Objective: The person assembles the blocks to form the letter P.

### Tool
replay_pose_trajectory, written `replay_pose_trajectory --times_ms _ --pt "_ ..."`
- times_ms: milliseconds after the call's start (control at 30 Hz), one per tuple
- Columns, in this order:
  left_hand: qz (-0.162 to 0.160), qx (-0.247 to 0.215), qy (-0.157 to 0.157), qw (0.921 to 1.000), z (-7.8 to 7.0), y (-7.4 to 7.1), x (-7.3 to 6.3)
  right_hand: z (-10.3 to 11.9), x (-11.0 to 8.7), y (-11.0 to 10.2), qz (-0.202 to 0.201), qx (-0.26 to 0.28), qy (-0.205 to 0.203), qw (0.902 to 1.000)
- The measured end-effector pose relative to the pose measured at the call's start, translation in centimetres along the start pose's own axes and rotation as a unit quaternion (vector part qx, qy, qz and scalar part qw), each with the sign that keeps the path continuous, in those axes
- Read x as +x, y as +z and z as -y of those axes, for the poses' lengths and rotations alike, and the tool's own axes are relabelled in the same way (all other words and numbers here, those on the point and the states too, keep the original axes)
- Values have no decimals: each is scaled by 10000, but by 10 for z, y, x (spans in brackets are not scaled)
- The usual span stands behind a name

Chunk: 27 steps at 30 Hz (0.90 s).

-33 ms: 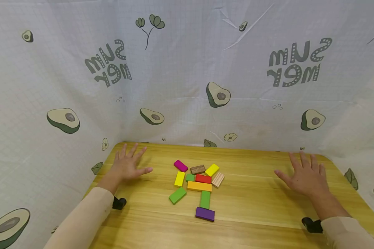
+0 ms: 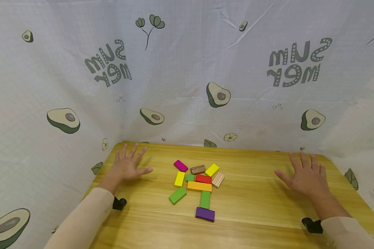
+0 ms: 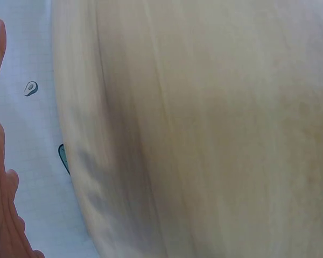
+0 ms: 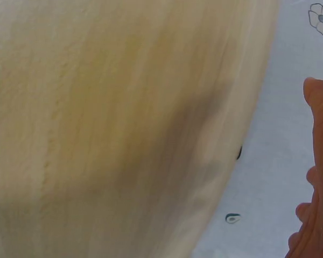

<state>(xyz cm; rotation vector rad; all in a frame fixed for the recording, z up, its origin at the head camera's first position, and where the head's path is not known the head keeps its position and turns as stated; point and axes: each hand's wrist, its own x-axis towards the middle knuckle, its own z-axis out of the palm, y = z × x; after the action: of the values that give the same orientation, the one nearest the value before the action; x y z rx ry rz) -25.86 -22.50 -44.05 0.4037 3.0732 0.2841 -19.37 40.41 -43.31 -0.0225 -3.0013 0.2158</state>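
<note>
Reach softly for the blocks (image 2: 199,186), with left hand (image 2: 128,167) at nine o'clock, right hand (image 2: 306,178) at three, both spread wide.

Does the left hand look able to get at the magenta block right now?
Probably yes: the left hand is spread and holds nothing, and only bare table shows between it and the magenta block.

My left hand (image 2: 127,167) is cut off by the left edge of its wrist view, and my right hand (image 2: 308,179) by the right edge of its own. My sleeves (image 2: 87,218) run out of the bottom of the head view and partly hide the black pieces (image 2: 119,204) at my wrists. The table (image 2: 252,228) loses its near edge there, and its grain blurs in both wrist views.
</note>
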Motion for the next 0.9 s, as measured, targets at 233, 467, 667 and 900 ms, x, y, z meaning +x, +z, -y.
replay_pose_trajectory --times_ms 233,467,667,900 --pt "-63 -99 20 9999 1 1 -2 6 2 -2 -14 14 -51 10000" --pt "-199 -369 395 9983 -22 10 2 69 5 6 -92 706 -380 9967" --pt "-16 -598 1050 9927 -65 28 8 192 -15 24 177 1622 -378 9859" --pt "106 -412 1533 9873 -97 40 10 303 -44 51 834 1523 -924 9805"
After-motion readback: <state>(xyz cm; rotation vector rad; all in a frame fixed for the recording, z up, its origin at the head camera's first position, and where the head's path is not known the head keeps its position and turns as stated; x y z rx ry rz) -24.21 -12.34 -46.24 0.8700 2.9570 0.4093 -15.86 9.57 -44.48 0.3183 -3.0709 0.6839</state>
